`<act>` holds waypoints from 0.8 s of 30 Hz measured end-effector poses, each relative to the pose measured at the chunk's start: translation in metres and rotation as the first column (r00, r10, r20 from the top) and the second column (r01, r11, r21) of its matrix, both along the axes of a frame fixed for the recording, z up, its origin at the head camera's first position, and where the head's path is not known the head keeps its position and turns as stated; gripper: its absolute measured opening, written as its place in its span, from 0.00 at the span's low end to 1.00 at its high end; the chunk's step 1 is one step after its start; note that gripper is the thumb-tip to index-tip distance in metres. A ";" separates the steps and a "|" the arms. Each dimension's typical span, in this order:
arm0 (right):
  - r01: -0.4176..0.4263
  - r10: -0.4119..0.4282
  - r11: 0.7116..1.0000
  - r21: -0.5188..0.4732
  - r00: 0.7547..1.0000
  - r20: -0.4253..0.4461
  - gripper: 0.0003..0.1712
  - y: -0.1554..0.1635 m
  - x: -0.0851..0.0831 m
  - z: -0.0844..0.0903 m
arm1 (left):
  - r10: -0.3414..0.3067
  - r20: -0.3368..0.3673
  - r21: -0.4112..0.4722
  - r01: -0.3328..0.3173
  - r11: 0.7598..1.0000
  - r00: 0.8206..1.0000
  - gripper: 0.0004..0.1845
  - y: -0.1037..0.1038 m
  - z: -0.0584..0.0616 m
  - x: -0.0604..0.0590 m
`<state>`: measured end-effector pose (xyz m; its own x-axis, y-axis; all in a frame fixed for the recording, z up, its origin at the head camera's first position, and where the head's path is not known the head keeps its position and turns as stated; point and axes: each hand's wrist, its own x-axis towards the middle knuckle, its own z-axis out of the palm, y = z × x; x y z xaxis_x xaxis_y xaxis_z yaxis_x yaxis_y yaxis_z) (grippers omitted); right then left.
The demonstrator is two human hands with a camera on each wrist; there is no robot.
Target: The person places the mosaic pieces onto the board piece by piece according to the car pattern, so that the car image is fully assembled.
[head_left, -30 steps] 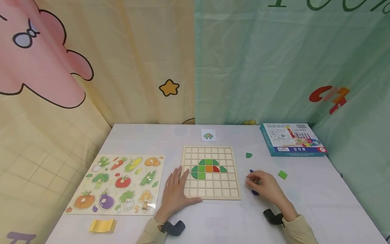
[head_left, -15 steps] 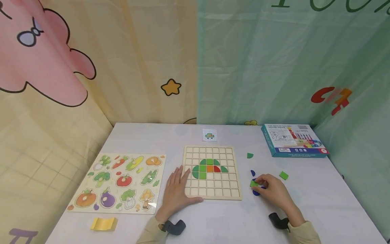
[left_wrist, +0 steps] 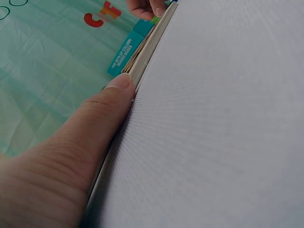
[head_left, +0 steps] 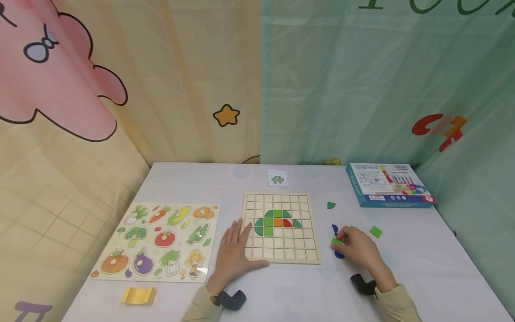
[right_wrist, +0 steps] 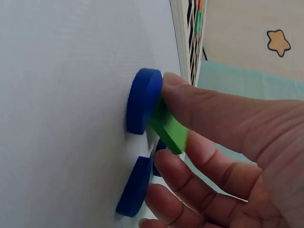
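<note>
A wooden grid board (head_left: 295, 243) lies in the middle of the table, with green, orange and red flat pieces set in its cells. My left hand (head_left: 231, 257) rests at the board's left side, fingers spread and straight. Its thumb (left_wrist: 102, 107) lies against the near edge in the left wrist view. To the right of the board, my right hand (head_left: 360, 250) pinches a light green square tile (right_wrist: 170, 130) between thumb and fingers. Dark blue rounded pieces (right_wrist: 134, 187) are right beside and below that tile, partly hidden by the hand in the head view.
A green rounded piece (head_left: 331, 205) and another light green square (head_left: 376, 231) lie to the right. A small pattern card (head_left: 277, 183) is behind the board. The vegetable puzzle (head_left: 146, 243), yellow curved block (head_left: 138, 295) and game box (head_left: 388, 184) flank the work area.
The right hand, earlier over the blue pieces, came to show the green square tile at its fingertips and now holds it there. The left hand stays at the board.
</note>
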<state>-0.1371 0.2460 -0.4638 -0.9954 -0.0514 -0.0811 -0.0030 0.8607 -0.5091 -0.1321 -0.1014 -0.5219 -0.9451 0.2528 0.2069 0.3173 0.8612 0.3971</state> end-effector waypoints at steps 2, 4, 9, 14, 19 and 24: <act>0.005 -0.005 1.000 0.003 1.000 0.002 0.15 -0.002 0.001 0.000 | 0.000 0.002 -0.001 0.000 1.000 1.000 0.64 0.000 0.000 0.000; 0.006 -0.006 1.000 0.007 1.000 -0.001 0.14 -0.004 0.002 -0.001 | 0.000 0.002 -0.002 0.000 1.000 1.000 0.64 0.000 0.000 0.000; -0.004 0.004 1.000 0.004 0.999 -0.044 0.11 -0.009 0.004 -0.002 | -0.002 -0.009 -0.003 0.002 1.000 1.000 0.63 0.000 0.000 0.000; -0.017 0.014 1.000 -0.021 0.995 -0.100 0.08 -0.013 0.003 -0.002 | -0.004 -0.006 0.004 0.004 1.000 1.000 0.63 0.000 0.000 0.000; -0.049 0.035 0.994 -0.097 0.990 -0.135 0.07 -0.023 0.000 -0.001 | -0.002 -0.007 0.010 0.002 1.000 1.000 0.64 0.000 0.000 0.000; -0.088 0.060 0.980 -0.180 0.986 -0.153 0.11 -0.037 -0.006 -0.003 | 0.000 -0.009 -0.008 0.000 1.000 1.000 0.63 0.000 0.001 0.001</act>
<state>-0.1428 0.2093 -0.4666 -0.9886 -0.1259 0.0826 -0.1492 0.7461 -0.6490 -0.1315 -0.1012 -0.5210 -0.9432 0.2548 0.2134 0.3211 0.8641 0.3875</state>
